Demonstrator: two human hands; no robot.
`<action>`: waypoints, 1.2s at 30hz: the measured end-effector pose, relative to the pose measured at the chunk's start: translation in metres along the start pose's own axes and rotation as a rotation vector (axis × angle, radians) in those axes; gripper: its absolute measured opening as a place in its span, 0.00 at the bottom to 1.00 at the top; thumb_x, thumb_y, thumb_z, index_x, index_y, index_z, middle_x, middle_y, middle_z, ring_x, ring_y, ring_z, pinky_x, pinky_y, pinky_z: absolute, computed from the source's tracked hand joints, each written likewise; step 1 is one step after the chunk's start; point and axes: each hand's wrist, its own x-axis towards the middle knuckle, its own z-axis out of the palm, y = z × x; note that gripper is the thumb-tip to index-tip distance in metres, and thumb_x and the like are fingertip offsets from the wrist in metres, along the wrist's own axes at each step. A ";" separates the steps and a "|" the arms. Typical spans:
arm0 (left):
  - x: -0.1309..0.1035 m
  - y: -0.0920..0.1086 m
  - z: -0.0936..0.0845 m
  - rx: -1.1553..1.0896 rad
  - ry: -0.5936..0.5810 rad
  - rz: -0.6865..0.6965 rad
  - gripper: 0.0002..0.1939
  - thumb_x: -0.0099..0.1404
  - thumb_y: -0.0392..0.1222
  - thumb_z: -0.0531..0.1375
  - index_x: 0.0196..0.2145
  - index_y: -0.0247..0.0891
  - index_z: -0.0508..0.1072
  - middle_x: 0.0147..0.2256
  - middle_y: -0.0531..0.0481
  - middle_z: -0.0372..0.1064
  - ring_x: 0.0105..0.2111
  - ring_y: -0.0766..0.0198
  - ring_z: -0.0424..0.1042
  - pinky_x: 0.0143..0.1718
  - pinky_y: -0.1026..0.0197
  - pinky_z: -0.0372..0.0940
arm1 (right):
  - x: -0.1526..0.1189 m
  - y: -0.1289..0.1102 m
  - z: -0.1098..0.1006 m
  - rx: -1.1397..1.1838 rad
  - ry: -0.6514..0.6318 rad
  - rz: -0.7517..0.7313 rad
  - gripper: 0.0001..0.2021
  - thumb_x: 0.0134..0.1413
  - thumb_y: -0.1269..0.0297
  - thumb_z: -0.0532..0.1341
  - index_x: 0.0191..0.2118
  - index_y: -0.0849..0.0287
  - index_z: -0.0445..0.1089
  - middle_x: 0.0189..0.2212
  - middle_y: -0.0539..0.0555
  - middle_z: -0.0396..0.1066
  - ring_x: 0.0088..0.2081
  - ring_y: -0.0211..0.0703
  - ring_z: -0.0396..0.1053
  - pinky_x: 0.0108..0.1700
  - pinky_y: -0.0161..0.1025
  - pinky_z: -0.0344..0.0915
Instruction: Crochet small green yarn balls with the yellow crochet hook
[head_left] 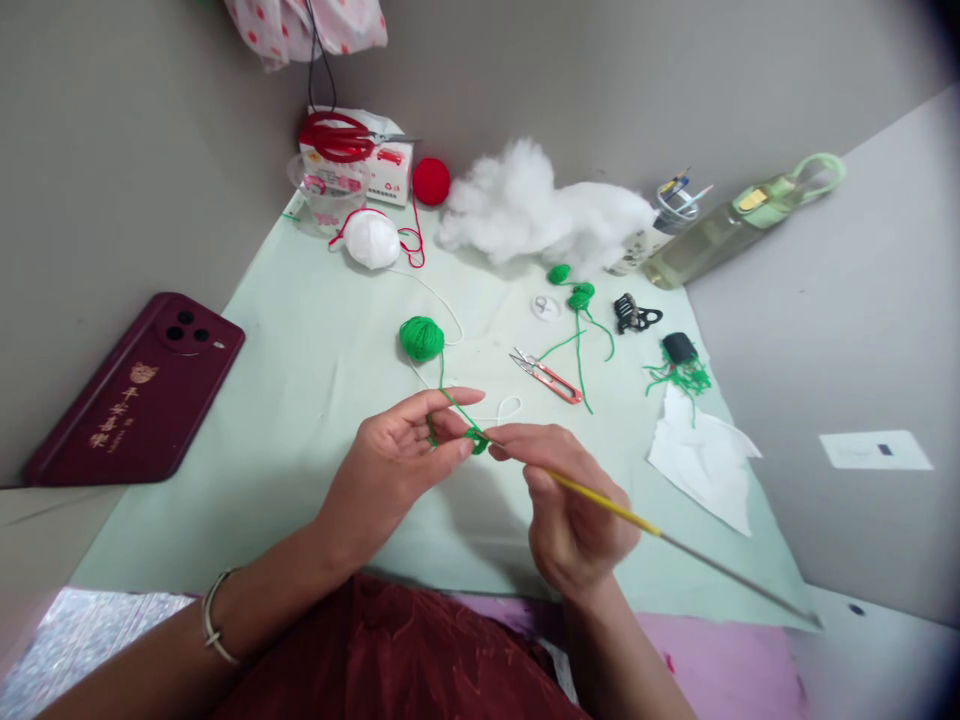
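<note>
Between the thumb and fingers of my left hand [405,445] is pinched a small green crochet piece [478,438]. Green yarn runs from it over the left index finger and back to a green yarn ball [422,339] lying beyond that hand. My right hand [574,500] is closed around a crochet hook [600,500] with a yellow grip and a long metal shaft slanting down to the right. The hook's tip meets the green piece, though fingers partly hide it. A loop of white yarn [510,408] lies on the table just behind the hands.
Orange thread snips [547,377], a black hair claw [636,314] and green crocheted bits [581,295] lie to the right. White stuffing [532,210], a red yarn ball [431,182], a white yarn ball [372,239] and a bottle [720,235] stand behind. A maroon phone [142,390] is at left.
</note>
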 end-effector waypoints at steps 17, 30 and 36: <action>0.002 -0.006 0.001 -0.019 0.028 0.020 0.15 0.63 0.39 0.72 0.49 0.43 0.83 0.32 0.56 0.71 0.35 0.67 0.72 0.43 0.63 0.67 | -0.006 0.001 0.007 -0.245 -0.018 -0.124 0.16 0.66 0.78 0.60 0.53 0.54 0.76 0.45 0.59 0.83 0.43 0.47 0.82 0.41 0.42 0.80; 0.008 -0.005 0.001 -0.364 -0.175 -0.246 0.26 0.61 0.42 0.72 0.57 0.39 0.79 0.28 0.57 0.66 0.26 0.72 0.60 0.34 0.65 0.61 | -0.012 0.008 0.012 -0.401 0.035 -0.223 0.21 0.66 0.77 0.62 0.59 0.50 0.77 0.49 0.57 0.81 0.48 0.48 0.80 0.43 0.44 0.80; 0.007 0.001 -0.002 -0.277 -0.077 -0.124 0.20 0.65 0.36 0.69 0.54 0.44 0.81 0.31 0.58 0.65 0.21 0.77 0.51 0.26 0.67 0.51 | 0.001 -0.001 0.012 0.211 0.185 0.204 0.12 0.71 0.69 0.60 0.47 0.49 0.81 0.36 0.52 0.81 0.34 0.43 0.77 0.37 0.44 0.76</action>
